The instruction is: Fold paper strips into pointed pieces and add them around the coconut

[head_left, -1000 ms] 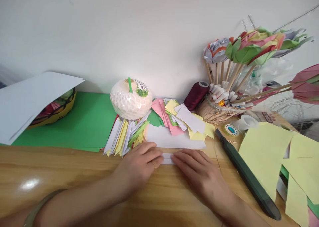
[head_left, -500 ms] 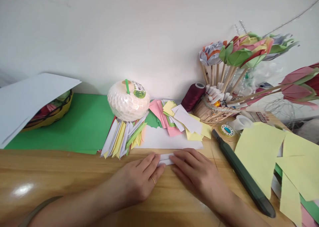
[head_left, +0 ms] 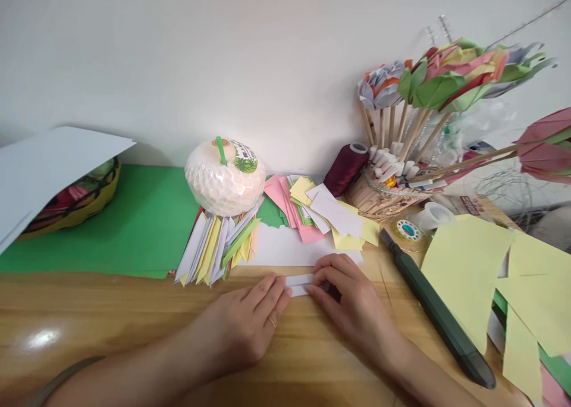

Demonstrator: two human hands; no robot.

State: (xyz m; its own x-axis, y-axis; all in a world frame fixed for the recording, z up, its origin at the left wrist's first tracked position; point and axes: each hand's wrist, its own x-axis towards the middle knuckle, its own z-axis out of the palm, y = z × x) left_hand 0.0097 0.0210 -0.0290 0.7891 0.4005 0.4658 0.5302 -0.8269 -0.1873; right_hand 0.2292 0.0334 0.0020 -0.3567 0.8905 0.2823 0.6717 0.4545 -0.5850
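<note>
A small white strip of folded paper (head_left: pixel 298 284) lies on the wooden tabletop, with a crease or edge running along its length. On its left end, the fingers of my left hand (head_left: pixel 250 318) are pressed together, holding it against the wood; a ring is on one finger. My right hand (head_left: pixel 352 300) pinches the opposite end between thumb and curled fingers. Both ends of the strip are hidden under the fingers. Just behind lies a torn-edged white sheet (head_left: pixel 285 249), and a fan of folded paper pieces (head_left: pixel 214 249) is left of it.
A foam-wrapped coconut (head_left: pixel 225 181) stands on green sheets (head_left: pixel 143 222). Loose coloured slips (head_left: pixel 334 210) lie near a maroon thread spool (head_left: pixel 345 169). Paper flowers (head_left: pixel 459 80) rise from a basket (head_left: pixel 379 199). A dark green knife-like tool (head_left: pixel 441 312) lies beside yellow paper (head_left: pixel 468 270).
My right hand has curled its fingers, bringing its thumb to the strip's right end. My left hand stays almost in place. The camera view has shifted slightly.
</note>
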